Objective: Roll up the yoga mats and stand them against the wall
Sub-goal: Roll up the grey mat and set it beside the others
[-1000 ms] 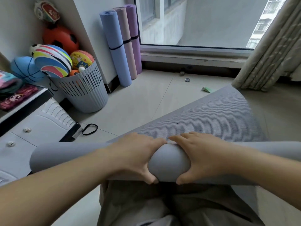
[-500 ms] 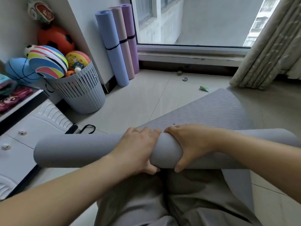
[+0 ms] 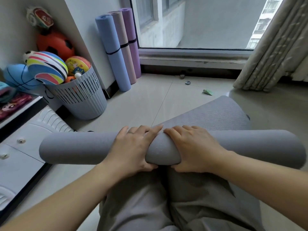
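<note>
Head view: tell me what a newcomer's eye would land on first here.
First, the grey mat, mostly rolled, lying across the foreground, with the left hand and right hand gripping its middle side by side. Next, the three rolled mats standing banded against the wall at upper left. Below them is the slatted basket heaped with bright balls.

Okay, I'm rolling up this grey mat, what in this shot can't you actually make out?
All in the head view:
- Grey mat: the left hand and right hand cover the roll's middle, and the roll hides the floor right behind it.
- Pink mat: partly hidden by the blue mat.
- Small round thing near the window: too small to identify.
- Basket: its wall hides the lower balls.
</note>
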